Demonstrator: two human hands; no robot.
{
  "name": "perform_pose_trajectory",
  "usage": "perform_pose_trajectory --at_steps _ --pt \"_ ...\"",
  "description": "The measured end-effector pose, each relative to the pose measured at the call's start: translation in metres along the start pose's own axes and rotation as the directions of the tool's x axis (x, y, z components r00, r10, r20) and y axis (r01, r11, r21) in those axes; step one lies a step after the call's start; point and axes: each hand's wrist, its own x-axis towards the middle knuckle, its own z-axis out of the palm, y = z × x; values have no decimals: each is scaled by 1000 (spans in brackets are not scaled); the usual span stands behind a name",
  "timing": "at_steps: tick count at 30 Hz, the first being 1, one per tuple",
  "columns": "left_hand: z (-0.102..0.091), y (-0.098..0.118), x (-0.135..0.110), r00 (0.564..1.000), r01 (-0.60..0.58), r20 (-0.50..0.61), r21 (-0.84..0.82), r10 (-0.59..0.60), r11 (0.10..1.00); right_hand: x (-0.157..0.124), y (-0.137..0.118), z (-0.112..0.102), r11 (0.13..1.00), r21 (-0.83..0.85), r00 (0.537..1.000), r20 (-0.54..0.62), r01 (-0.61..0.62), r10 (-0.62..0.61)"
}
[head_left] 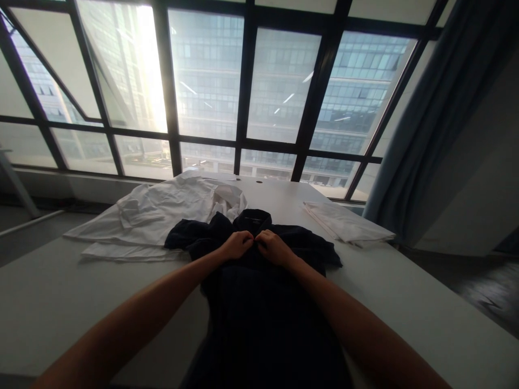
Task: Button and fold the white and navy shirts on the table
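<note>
A dark navy short-sleeved shirt (300, 243) lies spread on the white table (389, 292), its collar (253, 219) toward the far side and its sleeves out to both sides. Just below the collar, my left hand (238, 244) pinches the front of the shirt with closed fingers. My right hand (272, 247) meets it there, also closed on the shirt front, and the fingertips of both hands almost touch. Whether a button sits between the fingers is too small and dark to see. The lower part of the shirt runs toward me in deep shadow.
Rumpled white shirts (162, 210) lie at the left of the table, partly touching the navy sleeve. A folded white cloth (348, 221) rests near the right edge. Beyond the table stand tall windows (206, 81), with a blue-grey curtain (430, 119) at the right.
</note>
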Motion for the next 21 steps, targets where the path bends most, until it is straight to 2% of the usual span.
perform_pose_trajectory --at_steps 4,6,9,14,17,21 --pt "0 -3 1 1000 15 -11 -109 -17 994 1 -3 -1 965 160 977 -11 -208 212" --pt "-1 -3 1 999 42 2 -165 -42 985 0 -5 -1 939 221 963 1 -262 269" --pt "-4 -2 2 994 106 63 -234 -94 966 -2 -7 -2 955 203 972 -39 -218 231" --pt "-8 -4 4 980 158 158 -274 -117 949 -4 -11 -6 996 32 994 -56 -87 89" --pt "-11 -8 7 972 159 207 -239 -110 958 -4 -13 -7 998 -36 998 -37 -45 44" --pt "-17 -8 8 958 107 278 -129 -67 986 -5 -13 -5 999 -37 1000 -27 -16 15"
